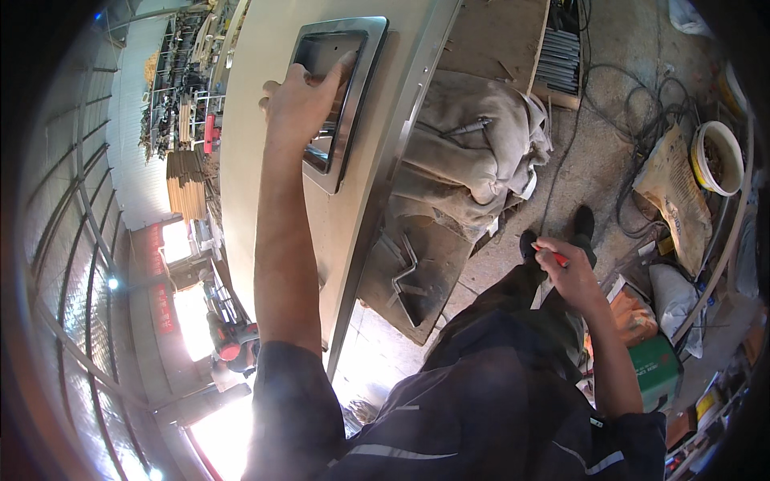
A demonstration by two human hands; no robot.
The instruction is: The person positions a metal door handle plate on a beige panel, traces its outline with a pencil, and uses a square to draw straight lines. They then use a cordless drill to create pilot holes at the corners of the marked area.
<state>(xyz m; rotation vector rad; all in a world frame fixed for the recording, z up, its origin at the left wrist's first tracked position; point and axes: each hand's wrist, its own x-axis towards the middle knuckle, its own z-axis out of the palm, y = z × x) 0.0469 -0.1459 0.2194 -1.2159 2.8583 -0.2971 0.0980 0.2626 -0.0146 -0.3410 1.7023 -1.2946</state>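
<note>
A shiny metal recessed frame (357,132), rectangular with rounded corners, sits against a large pale beige panel (346,219). My left hand (301,105) reaches across the frame's near-left side, thumb over the recess and the other fingers spread towards the left. Whether those fingers grip the rim or only rest on it is hidden. Well away from the panel, my right hand (568,273) is closed around a small red pencil or marker (559,259), its pale tip pointing up and left. Below that hand are my dark shoes and trousers.
Beside the panel's metal edge (391,174), crumpled beige cloth (475,138) and a bent metal rod (407,264) lie on a wooden board. Black cables (631,108) cross the floor. To the right are a bucket (719,159), sacks (677,204) and a green box (657,373).
</note>
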